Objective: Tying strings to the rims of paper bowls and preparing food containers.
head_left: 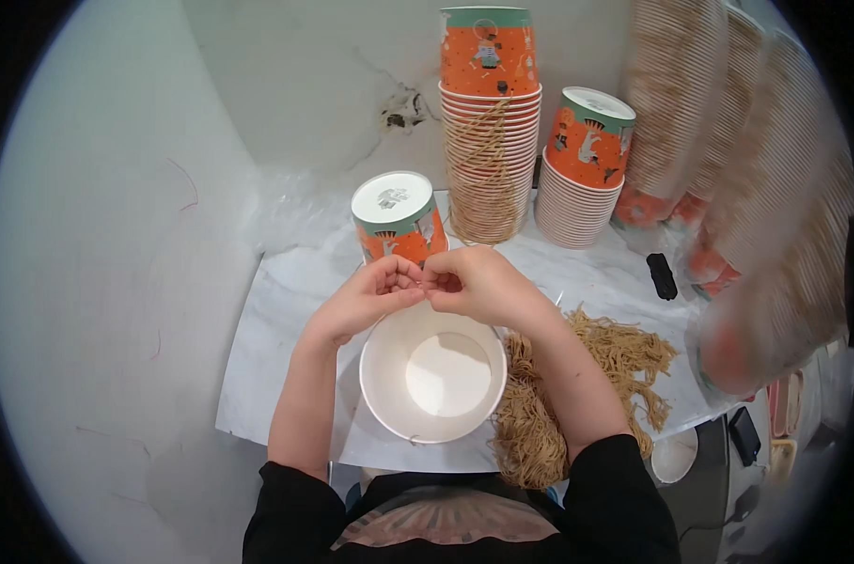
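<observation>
My left hand and my right hand meet over the far rim of an open white paper tub. The fingertips of both are pinched together, almost touching. Whatever lies between them is too small to make out. Inside, the tub shows a bare white bottom; a short brown strand clings to its near rim. Just beyond my fingers stands an upside-down orange and green paper tub with a white base. Under and beside my right forearm lies a heap of tan yarn-like strands, spreading to the right.
A tall stack of paper tubs and a shorter stack stand at the back. Plastic-wrapped tub stacks lean along the right. A small black bundle lies on the marbled board. A dark phone-like object sits lower right.
</observation>
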`<act>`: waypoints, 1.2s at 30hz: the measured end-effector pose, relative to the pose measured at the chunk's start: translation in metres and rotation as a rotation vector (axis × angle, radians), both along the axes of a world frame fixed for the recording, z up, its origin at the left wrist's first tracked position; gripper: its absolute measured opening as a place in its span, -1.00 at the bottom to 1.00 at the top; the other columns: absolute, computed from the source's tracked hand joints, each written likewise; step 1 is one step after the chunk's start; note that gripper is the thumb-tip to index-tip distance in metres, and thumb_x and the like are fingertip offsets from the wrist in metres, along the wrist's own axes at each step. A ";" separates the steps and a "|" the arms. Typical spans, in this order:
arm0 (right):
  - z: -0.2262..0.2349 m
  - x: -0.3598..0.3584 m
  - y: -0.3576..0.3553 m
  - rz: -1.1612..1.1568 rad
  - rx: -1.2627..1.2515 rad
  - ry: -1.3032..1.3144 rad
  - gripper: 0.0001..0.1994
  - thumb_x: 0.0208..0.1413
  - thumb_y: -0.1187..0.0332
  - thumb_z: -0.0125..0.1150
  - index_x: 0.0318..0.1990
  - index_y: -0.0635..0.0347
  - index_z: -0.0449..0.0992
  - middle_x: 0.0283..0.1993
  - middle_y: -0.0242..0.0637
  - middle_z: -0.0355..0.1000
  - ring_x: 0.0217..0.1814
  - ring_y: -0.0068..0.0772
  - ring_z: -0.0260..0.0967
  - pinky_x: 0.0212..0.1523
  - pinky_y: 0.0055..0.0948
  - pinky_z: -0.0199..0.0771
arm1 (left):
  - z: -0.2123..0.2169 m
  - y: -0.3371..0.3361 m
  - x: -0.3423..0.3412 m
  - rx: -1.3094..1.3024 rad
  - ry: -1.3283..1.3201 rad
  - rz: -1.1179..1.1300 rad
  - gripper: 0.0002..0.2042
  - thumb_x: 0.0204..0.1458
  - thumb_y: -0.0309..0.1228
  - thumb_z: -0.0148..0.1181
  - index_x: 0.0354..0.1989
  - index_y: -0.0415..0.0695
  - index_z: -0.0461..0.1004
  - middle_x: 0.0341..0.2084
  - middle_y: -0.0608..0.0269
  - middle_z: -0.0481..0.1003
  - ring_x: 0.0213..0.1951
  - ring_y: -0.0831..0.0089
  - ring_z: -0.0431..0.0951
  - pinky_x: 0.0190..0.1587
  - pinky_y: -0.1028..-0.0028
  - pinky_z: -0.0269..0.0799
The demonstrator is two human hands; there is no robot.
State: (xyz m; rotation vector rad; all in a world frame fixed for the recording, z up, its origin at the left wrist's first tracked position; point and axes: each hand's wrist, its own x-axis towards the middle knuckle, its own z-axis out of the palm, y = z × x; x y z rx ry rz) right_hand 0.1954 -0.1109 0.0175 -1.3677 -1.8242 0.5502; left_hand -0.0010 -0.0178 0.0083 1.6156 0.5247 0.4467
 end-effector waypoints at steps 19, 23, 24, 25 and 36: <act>-0.013 0.007 0.018 0.029 -0.038 0.130 -0.92 -0.07 0.47 0.28 -0.42 0.29 0.55 -0.49 -0.27 0.51 -0.43 -0.51 0.46 -0.35 -0.46 0.45 | 0.007 0.012 -0.007 0.419 0.206 0.225 -0.86 0.15 -0.41 0.17 -0.30 -0.25 0.47 -0.46 0.36 0.49 -0.50 0.64 0.40 -0.42 0.53 0.36; -0.013 0.005 0.024 0.162 -0.159 0.435 -0.92 0.11 0.46 0.24 -0.34 0.30 0.52 -0.44 -0.40 0.51 -0.40 -0.65 0.43 -0.34 -0.61 0.42 | 0.014 0.005 -0.012 0.453 0.263 0.174 -0.84 0.15 -0.39 0.17 -0.31 -0.26 0.47 -0.48 0.36 0.49 -0.52 0.64 0.38 -0.44 0.54 0.34; -0.014 0.005 0.024 0.226 -0.203 0.578 -0.91 0.15 0.45 0.22 -0.33 0.29 0.50 -0.43 -0.41 0.51 -0.39 -0.66 0.43 -0.34 -0.63 0.42 | 0.017 0.002 -0.012 0.429 0.286 0.159 -0.84 0.14 -0.39 0.18 -0.31 -0.26 0.47 -0.49 0.35 0.50 -0.52 0.62 0.39 -0.43 0.53 0.35; -0.014 0.005 0.025 0.225 -0.204 0.579 -0.91 0.15 0.45 0.22 -0.33 0.29 0.50 -0.43 -0.41 0.51 -0.39 -0.66 0.43 -0.34 -0.63 0.42 | 0.019 0.000 -0.012 0.408 0.307 0.144 -0.84 0.14 -0.39 0.18 -0.31 -0.26 0.48 -0.49 0.33 0.51 -0.52 0.61 0.41 -0.43 0.53 0.36; -0.027 0.008 0.030 0.002 -0.232 0.258 -0.87 0.20 0.40 0.20 -0.35 0.25 0.47 -0.49 -0.49 0.44 -0.44 -0.74 0.39 -0.44 -0.66 0.36 | 0.035 -0.011 -0.025 0.378 0.378 0.140 -0.85 0.17 -0.40 0.15 -0.30 -0.25 0.44 -0.51 0.33 0.47 -0.53 0.64 0.43 -0.55 0.56 0.37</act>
